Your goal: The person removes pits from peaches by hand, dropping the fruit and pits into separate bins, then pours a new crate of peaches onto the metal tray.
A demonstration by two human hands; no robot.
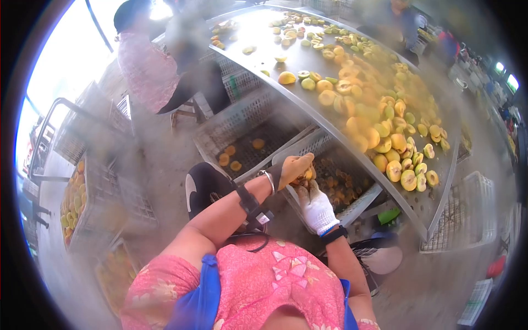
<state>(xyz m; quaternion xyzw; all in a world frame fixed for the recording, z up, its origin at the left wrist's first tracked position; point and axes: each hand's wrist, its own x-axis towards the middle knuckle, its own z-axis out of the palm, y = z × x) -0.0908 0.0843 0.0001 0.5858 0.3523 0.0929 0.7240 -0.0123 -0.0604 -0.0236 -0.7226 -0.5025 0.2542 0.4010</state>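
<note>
Both hands [305, 184] clasp one roundish peach [307, 175].

a: what carries the fruit?

b: a long metal table [264, 52], running from the far left corner down to the near right corner.

a: and what lies on it?

b: halved yellow peaches [379, 118], heaped thick along the right edge and at the near right corner. a few loose pieces [286, 77] sit sparse near the left edge.
</note>
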